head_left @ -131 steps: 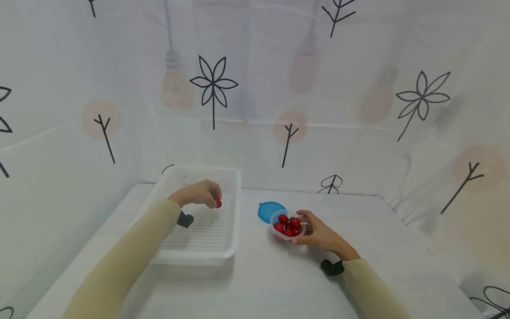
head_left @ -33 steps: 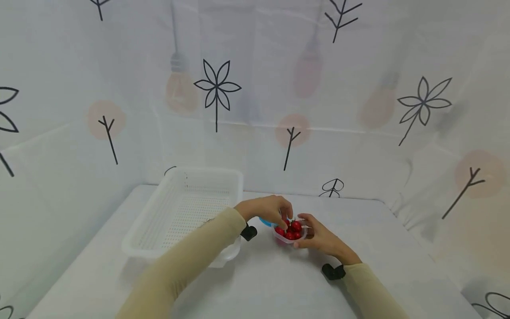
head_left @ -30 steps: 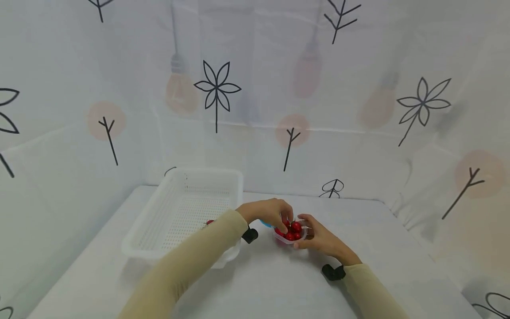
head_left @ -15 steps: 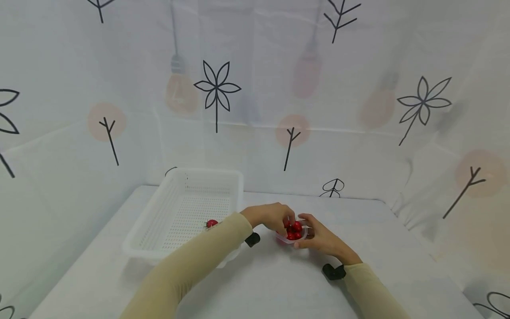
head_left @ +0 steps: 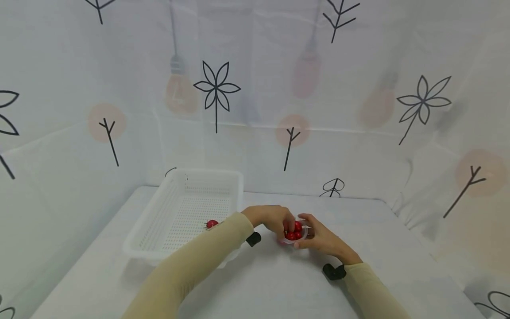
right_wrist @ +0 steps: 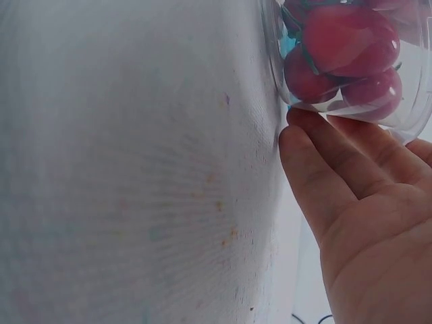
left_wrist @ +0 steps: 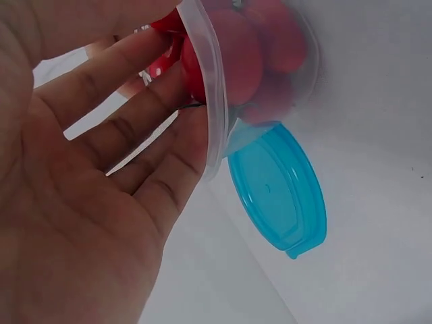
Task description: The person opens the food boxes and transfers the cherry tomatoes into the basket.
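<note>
My left hand (head_left: 275, 219) reaches down into a small clear plastic tub (head_left: 290, 241) of cherry tomatoes (head_left: 292, 235). In the left wrist view its thumb and fingers (left_wrist: 135, 118) lie against red tomatoes just inside the rim; I cannot tell whether one is pinched. My right hand (head_left: 320, 237) grips the tub from the right side, thumb in front and fingers behind. The right wrist view shows its fingertips against the clear wall, tomatoes (right_wrist: 351, 40) showing through. Beside the tub lies a blue lid (left_wrist: 277, 192), nearly all hidden behind my left hand in the head view.
A large white perforated basket (head_left: 139, 237) stands on the left of the white-covered table (head_left: 279, 283). One tomato (head_left: 212, 223) lies in it, partly hidden by my left sleeve (head_left: 203, 250). A patterned white sheet (head_left: 255, 102) hangs behind the table.
At 4.4 s ago my left hand held a red tomato over the basket; now it is at the tub and a tomato lies in the basket. Since then its fingers shift slightly right within the tub.
</note>
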`<action>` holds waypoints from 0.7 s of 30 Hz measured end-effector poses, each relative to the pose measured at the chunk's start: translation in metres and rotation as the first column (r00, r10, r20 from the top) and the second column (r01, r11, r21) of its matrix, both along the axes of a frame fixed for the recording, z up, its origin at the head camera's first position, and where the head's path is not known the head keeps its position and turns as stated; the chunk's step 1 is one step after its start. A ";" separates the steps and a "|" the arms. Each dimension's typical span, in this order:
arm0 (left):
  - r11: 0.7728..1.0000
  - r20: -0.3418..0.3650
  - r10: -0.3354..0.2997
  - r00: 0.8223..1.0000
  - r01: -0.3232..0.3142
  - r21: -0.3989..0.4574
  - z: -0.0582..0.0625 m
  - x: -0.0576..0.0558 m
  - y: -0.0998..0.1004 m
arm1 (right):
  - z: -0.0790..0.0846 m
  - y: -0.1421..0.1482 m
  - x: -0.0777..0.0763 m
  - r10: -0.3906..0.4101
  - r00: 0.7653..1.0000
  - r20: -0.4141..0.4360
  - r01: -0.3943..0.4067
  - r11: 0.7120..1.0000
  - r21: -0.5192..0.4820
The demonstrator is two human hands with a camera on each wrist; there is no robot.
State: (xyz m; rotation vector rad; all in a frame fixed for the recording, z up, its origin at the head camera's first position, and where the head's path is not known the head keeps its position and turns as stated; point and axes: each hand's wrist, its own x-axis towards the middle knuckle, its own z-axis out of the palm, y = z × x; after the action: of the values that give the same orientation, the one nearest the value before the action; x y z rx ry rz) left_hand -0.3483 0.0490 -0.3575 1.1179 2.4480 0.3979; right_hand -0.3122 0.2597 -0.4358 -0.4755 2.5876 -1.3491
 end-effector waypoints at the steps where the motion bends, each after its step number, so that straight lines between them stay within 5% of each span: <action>1: 1.000 -0.005 0.000 1.000 0.000 -0.009 0.000 0.000 0.000 | 0.000 0.000 0.000 0.002 1.000 0.001 -0.002 1.000 -0.005; 9: 0.997 -0.059 0.025 0.998 -0.029 -0.066 0.001 0.002 0.004 | -0.001 0.001 -0.001 0.023 1.000 0.001 -0.023 1.000 -0.016; 21: 0.999 -0.036 0.013 0.999 -0.015 -0.052 0.001 0.001 0.005 | 0.002 0.000 0.002 0.017 1.000 0.013 -0.016 1.000 -0.022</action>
State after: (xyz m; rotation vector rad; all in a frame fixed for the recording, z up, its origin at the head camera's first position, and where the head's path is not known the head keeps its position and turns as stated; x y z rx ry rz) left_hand -0.3468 0.0538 -0.3566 1.0959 2.4834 0.3193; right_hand -0.3103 0.2599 -0.4337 -0.4889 2.5552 -1.3725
